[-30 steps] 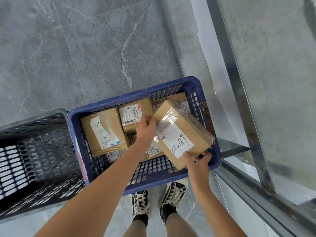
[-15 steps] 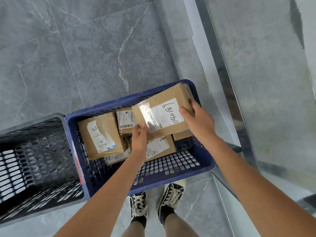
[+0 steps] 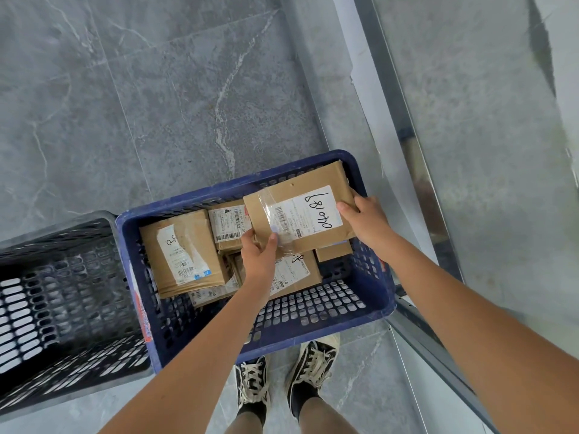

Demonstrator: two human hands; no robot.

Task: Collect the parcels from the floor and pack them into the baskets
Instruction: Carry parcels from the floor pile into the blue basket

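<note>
A brown cardboard parcel [image 3: 300, 211] with a white label marked 046181 lies flat over the back right of the blue basket [image 3: 316, 311]. My left hand [image 3: 258, 256] grips its near left corner. My right hand [image 3: 365, 219] holds its right edge. Under and beside it lie several other brown parcels: a large one [image 3: 185, 255] at the left, a small one [image 3: 227, 227] in the middle, and another [image 3: 294, 270] partly hidden under my left hand.
An empty black basket [image 3: 59, 308] stands against the blue one on the left. A metal-framed glass partition [image 3: 416, 170] runs along the right. Grey marble floor [image 3: 156, 89] lies beyond the baskets. My two shoes [image 3: 282, 377] stand just behind the blue basket.
The labelled parcel went from tilted at the basket's near right to lying flat over the back right. My right hand shifted from its near corner to its right edge.
</note>
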